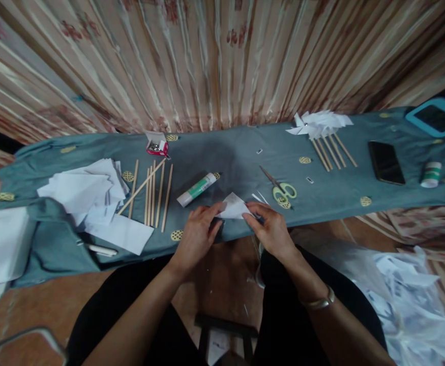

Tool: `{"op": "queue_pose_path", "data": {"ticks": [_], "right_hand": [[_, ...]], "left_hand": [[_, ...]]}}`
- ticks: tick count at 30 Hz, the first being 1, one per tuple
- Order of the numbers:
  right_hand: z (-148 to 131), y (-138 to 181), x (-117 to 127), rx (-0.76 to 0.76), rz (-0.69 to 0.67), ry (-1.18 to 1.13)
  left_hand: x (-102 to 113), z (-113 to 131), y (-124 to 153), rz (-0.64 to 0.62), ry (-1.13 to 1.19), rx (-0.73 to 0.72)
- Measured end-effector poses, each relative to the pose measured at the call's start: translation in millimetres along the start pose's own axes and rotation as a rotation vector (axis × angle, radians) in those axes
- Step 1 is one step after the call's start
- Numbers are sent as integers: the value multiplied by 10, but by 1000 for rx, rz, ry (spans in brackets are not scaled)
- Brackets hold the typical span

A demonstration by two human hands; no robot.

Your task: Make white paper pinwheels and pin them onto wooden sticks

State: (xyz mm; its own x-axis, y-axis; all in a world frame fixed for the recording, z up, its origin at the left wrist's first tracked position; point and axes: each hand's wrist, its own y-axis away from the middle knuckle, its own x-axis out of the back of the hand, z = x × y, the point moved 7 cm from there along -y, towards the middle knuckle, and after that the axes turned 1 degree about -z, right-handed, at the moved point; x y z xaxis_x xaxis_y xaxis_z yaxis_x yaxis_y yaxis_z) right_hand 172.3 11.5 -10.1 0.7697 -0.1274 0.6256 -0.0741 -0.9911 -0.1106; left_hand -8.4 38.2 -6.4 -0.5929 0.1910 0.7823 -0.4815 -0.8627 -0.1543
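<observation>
Held in both hands, a small folded white paper [233, 207], triangular in outline, just to the near right of the glue stick [197, 189]. On the left hand [198, 231], nearer than the glue stick, a narrow grip on the paper's left end, index fingertip at the corner, thumb set a little lower. On the right hand [270, 226], to the near right of the glue stick, a pinching grip on the paper's right end. Impossible to tell whether resting on the cloth-covered bench [230, 147] or lifted just off it.

Right of the glue stick, green-handled scissors [277, 185] and, nearer to it, thin paper strips [256, 197]. Left of the glue stick, several wooden sticks [152, 195], one slanted across others; farther left, a loose pile of paper sheets [81, 185]. Beyond the glue stick to the left, an open red box [157, 146] with shiny contents. Well to the right of and beyond the glue stick, bunched white paper pinwheels [321, 124] on sticks; farther right, a black phone [386, 161].
</observation>
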Motion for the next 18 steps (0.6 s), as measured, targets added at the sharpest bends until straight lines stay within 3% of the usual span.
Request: {"op": "queue_pose_path", "data": {"ticks": [11, 14, 18], "right_hand": [[70, -125, -32, -34, 155, 110], [56, -142, -53, -19, 154, 153], [50, -150, -67, -26, 159, 179]], "left_hand": [[32, 4, 45, 42, -73, -24], [-10, 156, 103, 69, -157, -122], [-255, 376, 223, -27, -216, -304]]}}
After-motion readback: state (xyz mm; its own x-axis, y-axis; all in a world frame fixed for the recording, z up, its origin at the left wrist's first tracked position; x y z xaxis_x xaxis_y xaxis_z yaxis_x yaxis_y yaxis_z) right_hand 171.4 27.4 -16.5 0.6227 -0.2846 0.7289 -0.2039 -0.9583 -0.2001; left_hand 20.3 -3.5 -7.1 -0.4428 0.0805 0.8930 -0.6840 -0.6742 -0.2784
